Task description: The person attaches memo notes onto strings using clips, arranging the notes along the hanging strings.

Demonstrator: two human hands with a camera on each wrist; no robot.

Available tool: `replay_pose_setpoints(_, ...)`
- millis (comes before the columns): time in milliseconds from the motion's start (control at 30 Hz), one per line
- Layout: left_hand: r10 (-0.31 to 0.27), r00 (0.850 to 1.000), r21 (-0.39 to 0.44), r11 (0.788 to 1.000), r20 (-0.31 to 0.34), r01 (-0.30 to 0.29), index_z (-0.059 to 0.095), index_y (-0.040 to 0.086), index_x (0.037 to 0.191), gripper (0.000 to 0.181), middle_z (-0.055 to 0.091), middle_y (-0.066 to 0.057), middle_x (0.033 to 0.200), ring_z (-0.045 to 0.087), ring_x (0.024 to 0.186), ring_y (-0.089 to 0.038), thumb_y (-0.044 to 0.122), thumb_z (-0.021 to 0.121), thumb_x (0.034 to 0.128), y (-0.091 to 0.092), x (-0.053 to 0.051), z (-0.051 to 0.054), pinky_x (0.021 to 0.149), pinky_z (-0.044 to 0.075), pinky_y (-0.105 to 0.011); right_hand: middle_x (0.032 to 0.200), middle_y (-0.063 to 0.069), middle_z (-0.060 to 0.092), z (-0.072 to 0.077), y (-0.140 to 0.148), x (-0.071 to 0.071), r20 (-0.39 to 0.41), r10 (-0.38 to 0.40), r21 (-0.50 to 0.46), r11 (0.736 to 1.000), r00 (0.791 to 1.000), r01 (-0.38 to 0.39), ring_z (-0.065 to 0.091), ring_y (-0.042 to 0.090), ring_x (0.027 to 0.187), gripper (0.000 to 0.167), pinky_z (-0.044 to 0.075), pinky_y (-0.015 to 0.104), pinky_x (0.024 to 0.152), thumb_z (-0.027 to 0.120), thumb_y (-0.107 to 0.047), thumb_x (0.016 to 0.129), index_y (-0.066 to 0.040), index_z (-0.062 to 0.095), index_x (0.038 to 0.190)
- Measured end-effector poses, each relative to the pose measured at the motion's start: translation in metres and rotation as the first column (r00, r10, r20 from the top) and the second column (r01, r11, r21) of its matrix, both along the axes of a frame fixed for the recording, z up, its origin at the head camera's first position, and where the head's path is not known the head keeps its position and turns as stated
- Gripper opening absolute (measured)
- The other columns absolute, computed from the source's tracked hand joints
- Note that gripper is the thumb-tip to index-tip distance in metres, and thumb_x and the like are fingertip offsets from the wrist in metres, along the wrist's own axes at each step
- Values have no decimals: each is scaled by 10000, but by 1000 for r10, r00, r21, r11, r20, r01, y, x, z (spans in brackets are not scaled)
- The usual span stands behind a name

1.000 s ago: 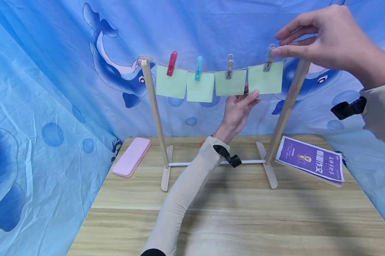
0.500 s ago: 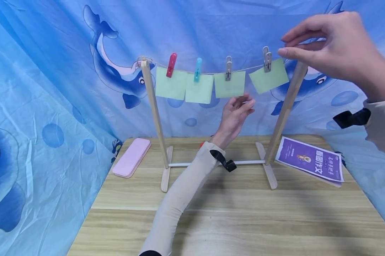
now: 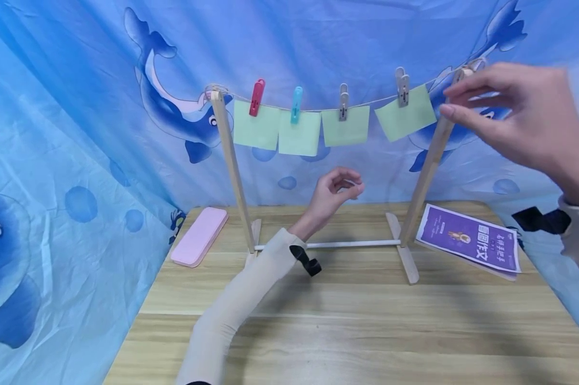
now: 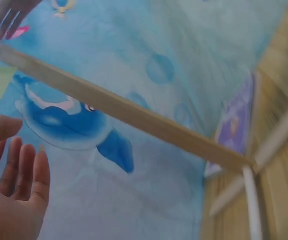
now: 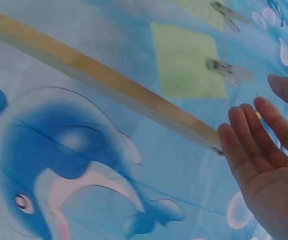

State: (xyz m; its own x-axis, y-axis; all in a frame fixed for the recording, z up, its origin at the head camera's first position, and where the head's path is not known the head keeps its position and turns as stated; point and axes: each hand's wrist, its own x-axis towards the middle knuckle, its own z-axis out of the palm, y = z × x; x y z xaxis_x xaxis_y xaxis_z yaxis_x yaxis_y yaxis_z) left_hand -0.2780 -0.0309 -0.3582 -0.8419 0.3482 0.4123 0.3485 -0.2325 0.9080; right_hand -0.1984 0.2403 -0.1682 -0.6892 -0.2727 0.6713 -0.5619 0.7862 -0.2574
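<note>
Several green paper squares hang from a string between two wooden posts, each under a clothespin. From left to right in the head view these are a red clothespin (image 3: 257,98), a blue clothespin (image 3: 296,105), a grey clothespin (image 3: 344,102) and another grey clothespin (image 3: 402,87). The rightmost green paper (image 3: 407,115) hangs tilted. My right hand (image 3: 522,109) is in front of the right post's top, fingers relaxed, holding nothing. Below the papers, my left hand (image 3: 330,195) is empty with loosely bent fingers, apart from the string and papers.
The wooden right post (image 3: 426,171) and left post (image 3: 232,171) stand on feet joined by a white rod (image 3: 352,244). A pink case (image 3: 199,237) lies at the table's left, a purple booklet (image 3: 469,238) at its right. Behind hangs a blue dolphin-print curtain (image 3: 289,48).
My right hand has let go of the rightmost clothespin and moved right and down. The rightmost paper has tilted. My left hand has left that paper's lower edge and moved down and left.
</note>
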Motion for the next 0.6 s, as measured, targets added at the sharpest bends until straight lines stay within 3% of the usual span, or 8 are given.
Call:
replay_pose_setpoints(133,16,999,-186,982,-34,-22,637,-47,1198,260,671,-158,1161,661,936,-91,34,719,965,-24,12,-11,830,588,-252,1130,187,729,-25,4,1,9,36,2,999,999,-36,462,-279,982,257,355,-55,948,743,-136,977,-37,738,1214)
replay_pose_setpoints(300,36,996,-368,928,-81,-63,658,-8,1186,244,697,-142,1148,673,957,-125,126,716,991,-53,27,-26,857,604,-312,1081,121,761,-60,5,1,73,77,2,997,994,-77,493,-257,967,207,360,-67,901,791,-123,936,-91,764,1138)
replay_pose_setpoints(400,38,991,-469,878,-126,-94,673,62,1177,209,724,-84,1118,694,984,-150,180,706,1008,-70,36,-33,899,607,-372,1074,78,780,-85,7,3,128,113,-6,994,985,-113,550,-215,971,217,394,-58,889,806,-111,917,-130,770,1130)
replay_pose_setpoints(467,42,985,-527,841,-166,-124,677,98,1182,195,731,-59,1131,704,1020,-169,188,703,1011,-81,41,-39,933,603,-414,1093,66,782,-102,9,6,179,128,-14,992,976,-127,639,-105,980,232,404,-58,877,807,-120,919,-151,766,1146)
replay_pose_setpoints(600,22,951,-645,730,-309,-226,672,119,1255,260,728,-63,1239,701,1142,-214,199,704,1010,-105,48,-51,994,593,-429,1124,74,780,-134,10,12,284,128,-30,992,950,-125,737,191,1002,253,465,-24,844,803,-146,927,-152,755,1175)
